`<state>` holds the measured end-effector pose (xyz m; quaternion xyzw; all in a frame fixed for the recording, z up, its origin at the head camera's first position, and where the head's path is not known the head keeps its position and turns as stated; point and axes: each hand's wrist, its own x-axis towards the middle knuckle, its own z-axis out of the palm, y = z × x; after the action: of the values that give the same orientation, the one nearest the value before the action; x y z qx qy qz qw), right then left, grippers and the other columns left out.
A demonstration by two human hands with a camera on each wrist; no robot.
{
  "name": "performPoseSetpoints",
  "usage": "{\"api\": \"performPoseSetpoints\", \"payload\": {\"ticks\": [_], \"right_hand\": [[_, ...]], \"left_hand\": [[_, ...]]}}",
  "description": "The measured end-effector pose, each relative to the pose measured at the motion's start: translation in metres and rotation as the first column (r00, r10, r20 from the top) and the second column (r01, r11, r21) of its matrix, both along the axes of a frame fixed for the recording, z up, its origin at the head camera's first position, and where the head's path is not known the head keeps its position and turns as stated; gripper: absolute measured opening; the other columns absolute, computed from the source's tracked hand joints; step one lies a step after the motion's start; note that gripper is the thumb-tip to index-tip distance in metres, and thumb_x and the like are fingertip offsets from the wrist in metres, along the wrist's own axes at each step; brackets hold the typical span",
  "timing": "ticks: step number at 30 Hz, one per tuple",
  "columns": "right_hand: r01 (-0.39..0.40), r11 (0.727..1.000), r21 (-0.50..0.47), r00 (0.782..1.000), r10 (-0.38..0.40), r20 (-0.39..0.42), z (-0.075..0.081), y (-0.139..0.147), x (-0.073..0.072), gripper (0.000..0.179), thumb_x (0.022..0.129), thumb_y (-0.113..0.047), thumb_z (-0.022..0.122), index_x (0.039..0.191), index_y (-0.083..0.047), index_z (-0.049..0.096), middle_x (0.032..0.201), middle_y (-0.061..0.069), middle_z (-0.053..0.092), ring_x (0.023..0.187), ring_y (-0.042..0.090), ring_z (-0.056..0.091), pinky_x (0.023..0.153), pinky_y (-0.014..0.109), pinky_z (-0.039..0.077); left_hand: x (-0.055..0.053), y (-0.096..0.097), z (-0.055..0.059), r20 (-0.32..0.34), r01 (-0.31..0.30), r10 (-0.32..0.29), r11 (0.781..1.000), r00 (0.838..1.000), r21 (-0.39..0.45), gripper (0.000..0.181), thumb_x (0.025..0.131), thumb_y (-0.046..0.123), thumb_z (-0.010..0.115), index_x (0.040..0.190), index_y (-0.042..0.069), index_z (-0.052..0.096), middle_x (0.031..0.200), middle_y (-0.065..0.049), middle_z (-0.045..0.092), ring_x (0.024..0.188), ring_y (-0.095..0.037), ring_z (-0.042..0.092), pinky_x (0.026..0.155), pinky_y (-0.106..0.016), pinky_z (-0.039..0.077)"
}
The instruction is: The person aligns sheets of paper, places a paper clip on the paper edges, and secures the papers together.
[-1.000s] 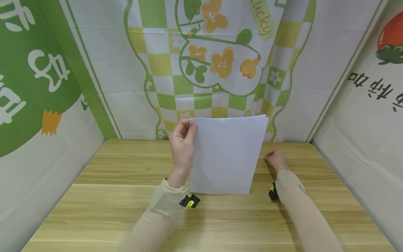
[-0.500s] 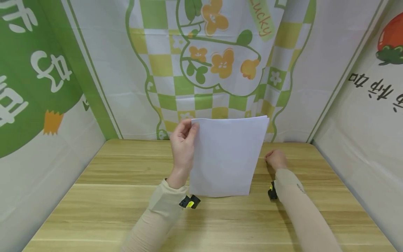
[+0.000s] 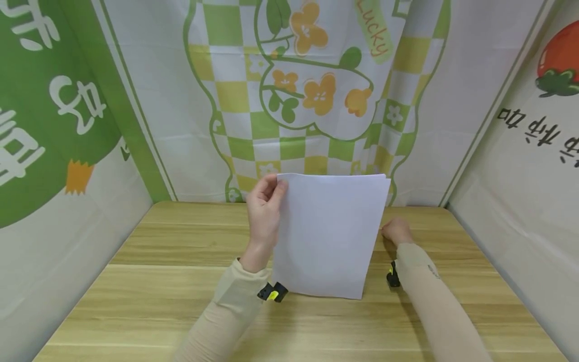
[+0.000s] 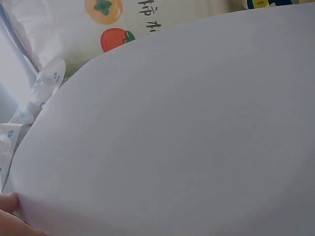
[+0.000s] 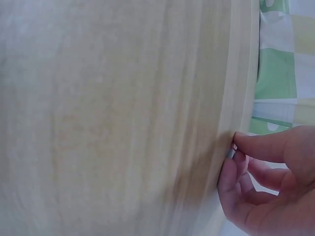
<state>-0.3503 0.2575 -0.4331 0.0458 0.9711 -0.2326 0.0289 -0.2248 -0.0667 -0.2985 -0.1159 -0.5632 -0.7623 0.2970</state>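
Lower edge of the paper point(image 3: 330, 236) has shifted toward the wearer over the last second, while the right hand point(image 3: 398, 232) has hardly moved; I read the left hand point(image 3: 264, 213) as doing the handling alone. It pinches the sheet's upper left corner, thumb in front; the right has fingers curled, tips close together above the table point(image 3: 149, 301), and I can't tell if they hold anything; paper blank white, roughly upright between the hands, a second corner peeping out at upper right.

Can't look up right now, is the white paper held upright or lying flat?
Held roughly upright: the left hand pinches the paper near its upper corner, and it hides part of the backdrop behind the table.
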Motion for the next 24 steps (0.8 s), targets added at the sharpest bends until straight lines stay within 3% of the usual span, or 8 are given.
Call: {"api": "performPoseSetpoints", "payload": {"ticks": [5,11,14,17,18,21,24], "right_hand": [[-0.015,0.999,0.029,0.999,0.015,0.033,0.003,0.001,0.001,0.024,0.077,-0.01,0.056,0.084,0.011,0.065,0.102,0.03,0.063,0.093,0.039,0.057,0.085,0.048,0.049],[-0.026,0.999,0.047,0.999,0.025,0.03,0.002,0.001,0.001,0.018,0.077,-0.011,0.055,0.075,0.006,0.062,0.098,0.028,0.064,0.091,0.038,0.058,0.082,0.049,0.05],[-0.017,1.0,0.024,1.0,0.017,0.003,0.0,0.002,0.002,0.016,0.076,-0.009,0.055,0.062,-0.002,0.055,0.084,0.021,0.063,0.081,0.031,0.056,0.076,0.046,0.05],[0.002,0.999,-0.039,1.0,-0.003,-0.01,-0.001,0.002,0.004,0.023,0.076,-0.007,0.053,0.056,-0.009,0.044,0.065,0.01,0.053,0.066,0.024,0.047,0.064,0.04,0.047],[0.011,0.998,-0.063,1.0,-0.012,-0.012,-0.001,0.002,0.004,0.023,0.077,-0.007,0.053,0.057,-0.009,0.042,0.063,0.007,0.049,0.065,0.023,0.045,0.061,0.037,0.045],[0.018,0.99,-0.137,0.998,-0.025,-0.051,0.002,-0.001,0.005,0.017,0.083,-0.009,0.049,0.071,0.002,0.055,0.073,0.015,0.057,0.072,0.028,0.052,0.066,0.038,0.046],[0.028,0.978,-0.206,0.992,-0.052,-0.112,0.012,-0.005,0.003,0.027,0.09,-0.013,0.049,0.105,0.006,0.062,0.105,0.025,0.063,0.097,0.038,0.058,0.081,0.043,0.048]], "left_hand": [[-0.002,0.0,-0.001,0.013,-0.003,0.003,1.0,1.0,0.003,0.014,0.09,0.003,0.061,0.098,-0.009,0.06,0.081,0.006,0.063,0.073,-0.008,0.054,0.068,-0.019,0.045],[-0.003,-0.001,-0.001,0.017,-0.01,0.01,1.0,1.0,0.013,0.013,0.09,0.003,0.062,0.096,-0.008,0.06,0.081,0.006,0.063,0.074,-0.008,0.054,0.068,-0.019,0.045],[-0.005,-0.002,-0.003,0.013,-0.014,0.014,1.0,1.0,0.002,0.014,0.09,0.004,0.062,0.097,-0.008,0.06,0.082,0.006,0.063,0.074,-0.009,0.054,0.069,-0.019,0.045],[-0.006,-0.002,-0.005,0.014,-0.025,0.025,1.0,1.0,-0.01,0.015,0.091,0.005,0.062,0.098,-0.008,0.06,0.083,0.006,0.063,0.074,-0.009,0.055,0.069,-0.019,0.045],[-0.007,-0.002,-0.005,0.013,-0.03,0.03,0.999,0.999,-0.016,0.015,0.091,0.005,0.061,0.098,-0.008,0.061,0.083,0.006,0.063,0.075,-0.009,0.055,0.069,-0.019,0.045],[-0.008,-0.003,-0.006,0.016,-0.046,0.047,0.998,0.999,-0.031,0.015,0.091,0.005,0.061,0.099,-0.008,0.061,0.083,0.006,0.063,0.075,-0.009,0.055,0.069,-0.019,0.045],[-0.01,-0.003,-0.006,0.019,-0.055,0.056,0.998,0.998,-0.04,0.014,0.092,0.005,0.06,0.099,-0.007,0.061,0.084,0.005,0.063,0.076,-0.009,0.055,0.069,-0.018,0.046]]}}
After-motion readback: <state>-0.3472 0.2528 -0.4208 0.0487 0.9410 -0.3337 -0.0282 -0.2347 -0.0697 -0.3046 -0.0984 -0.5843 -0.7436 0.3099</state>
